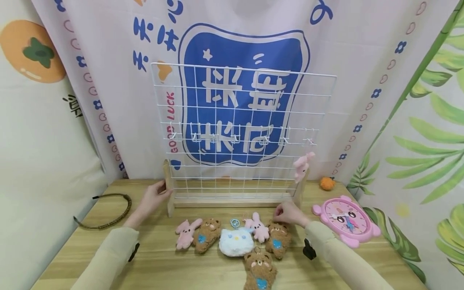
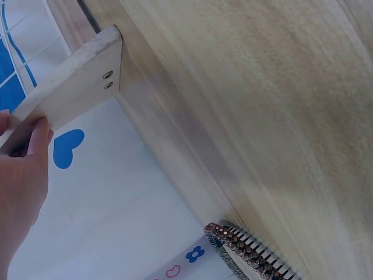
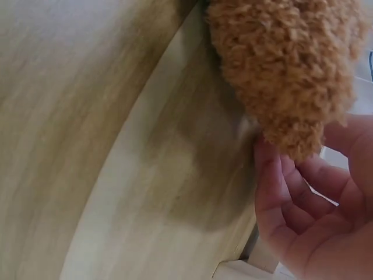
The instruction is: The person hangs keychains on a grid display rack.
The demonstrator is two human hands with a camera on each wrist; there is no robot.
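A white wire grid rack [image 1: 224,153] stands in a wooden base at the back of the table. My left hand [image 1: 154,197] grips its left wooden upright [image 1: 168,181], thumb and fingers on either side of the board [image 2: 81,87] in the left wrist view. My right hand [image 1: 290,213] pinches the top of a brown teddy bear plush keychain [image 1: 280,245], whose fur [image 3: 285,64] fills the upper right wrist view. Whether the fingers hold fur or the ring is hidden. Just left of it lies a pink bunny plush [image 1: 260,228]. Another pink bunny [image 1: 301,167] hangs at the rack's right side.
A pale blue plush [image 1: 236,243], two more brown bears [image 1: 207,235] and a pink bunny [image 1: 185,235] lie in front of the rack. A pink clock [image 1: 346,219] and a small orange ball-like thing [image 1: 327,183] are at right. A braided headband [image 1: 125,211] lies at left.
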